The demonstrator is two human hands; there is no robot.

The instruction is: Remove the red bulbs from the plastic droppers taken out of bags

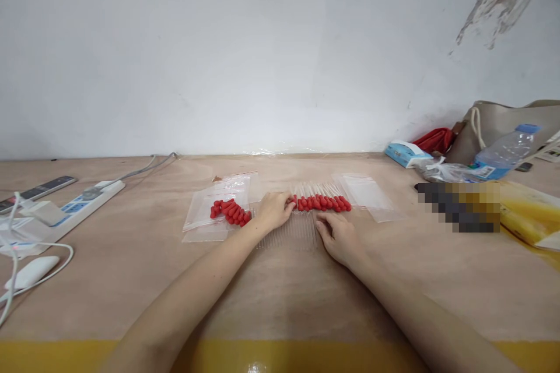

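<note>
The left hand (276, 210) appears to pinch a red bulb (294, 204) at its fingertips; whether the right hand (342, 236), beside the clear tubes (300, 232) between both hands, grips one, I cannot tell. A light, straight alignment should suit best.

Passable over counter (146, 256) between power strip (81, 205) and left plastic bags (199, 210); obstructed at right by water bottle (505, 154) and tissue box (405, 154).
</note>
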